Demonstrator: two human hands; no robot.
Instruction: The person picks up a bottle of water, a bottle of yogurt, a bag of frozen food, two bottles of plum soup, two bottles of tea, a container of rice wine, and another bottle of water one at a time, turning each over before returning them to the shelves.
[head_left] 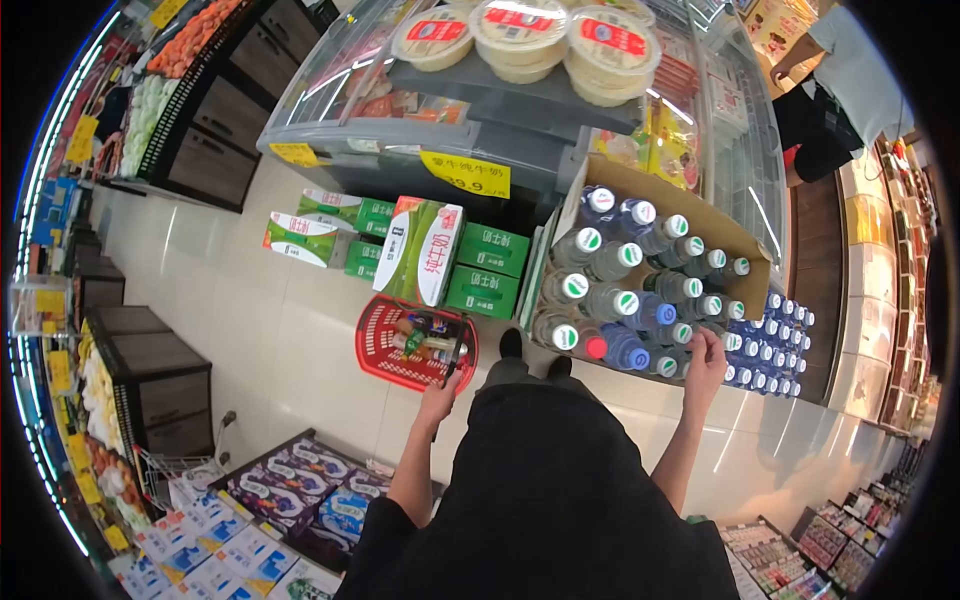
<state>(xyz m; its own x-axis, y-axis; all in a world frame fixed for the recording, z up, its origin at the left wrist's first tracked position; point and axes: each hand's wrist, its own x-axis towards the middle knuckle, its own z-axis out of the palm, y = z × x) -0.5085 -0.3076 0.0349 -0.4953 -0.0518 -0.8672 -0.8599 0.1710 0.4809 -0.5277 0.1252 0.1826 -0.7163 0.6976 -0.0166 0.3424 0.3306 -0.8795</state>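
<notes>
My left hand (pixel 443 397) is closed round the dark handle of a red shopping basket (pixel 375 345), which hangs beside my left leg. Several packaged goods (pixel 425 342) lie inside it, too small to name. At the near right corner of a cardboard box of bottles, my right hand (pixel 707 362) has its fingers curled down among the caps. What those fingers grip, if anything, is hidden. Next to them is a clear bottle with a white and green cap (pixel 681 334). Blue-capped bottles (pixel 629 352) and a red-capped one (pixel 592 344) stand nearby in the same cardboard box (pixel 568 212).
Milk cartons (pixel 418 250) are stacked before a glass-topped freezer (pixel 500 130) bearing round tubs (pixel 517 35). Packs of blue-capped bottles (pixel 775 340) stand right of the box. Another person (pixel 850 80) is at the upper right. Stacked packages (pixel 285 485) lie behind me, left.
</notes>
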